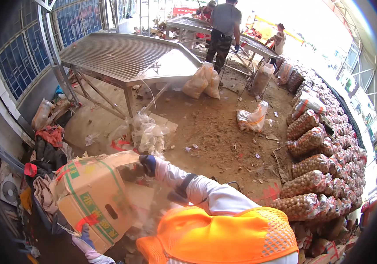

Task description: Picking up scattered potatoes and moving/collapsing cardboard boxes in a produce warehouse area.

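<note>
A cardboard box (92,198) with green print and red tape is tilted in front of me at the lower left. My right hand (147,165), in a dark blue glove, is at the box's upper right edge; its fingers are partly hidden. My left hand (87,236), in a blue and white glove, lies against the box's lower left side beside the red tape. Part of the open side of the box shows dark below my right hand. Loose cardboard and clear plastic lie beyond and beside it.
A slatted metal sorting table (119,56) stands ahead. Filled net sacks (300,206) line the right side. Clothes (45,191) and a fan (9,189) are at left. A plastic sack (253,117) lies on the dirt floor. Several people, one a standing person (224,29), are at a farther table.
</note>
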{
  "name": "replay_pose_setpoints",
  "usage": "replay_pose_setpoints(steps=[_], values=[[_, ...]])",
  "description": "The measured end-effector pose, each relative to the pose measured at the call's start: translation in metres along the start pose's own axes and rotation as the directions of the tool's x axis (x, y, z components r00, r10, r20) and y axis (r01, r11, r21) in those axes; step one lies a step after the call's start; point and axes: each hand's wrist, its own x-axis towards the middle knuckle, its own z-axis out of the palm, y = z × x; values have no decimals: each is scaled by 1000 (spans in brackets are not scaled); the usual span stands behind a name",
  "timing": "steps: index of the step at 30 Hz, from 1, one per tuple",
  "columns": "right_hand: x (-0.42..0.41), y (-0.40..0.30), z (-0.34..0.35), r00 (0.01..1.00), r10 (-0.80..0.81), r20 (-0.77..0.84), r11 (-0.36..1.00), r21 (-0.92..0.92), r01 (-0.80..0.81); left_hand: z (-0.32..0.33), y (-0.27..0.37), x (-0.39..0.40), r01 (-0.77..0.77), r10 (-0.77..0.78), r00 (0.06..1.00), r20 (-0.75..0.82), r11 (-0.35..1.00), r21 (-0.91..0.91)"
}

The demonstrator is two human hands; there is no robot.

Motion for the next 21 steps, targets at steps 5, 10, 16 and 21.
replay_pose_setpoints(steps=[5,10,16,21], values=[[12,-12,15,999,-50,17,994,-102,51,17,18,-20,161,-165,982,-89,985,-56],[18,11,42,996,-82,31,973,-213,86,11,4,-31,254,-255,967,-25,967,-36],[26,38,42,999,-36,28,964,-264,42,17,12,-43,226,-235,971,-41,962,-155],[22,26,-31,998,-5,-57,943,-332,-14,13,-2,13,59,-85,976,-199,990,-132]])
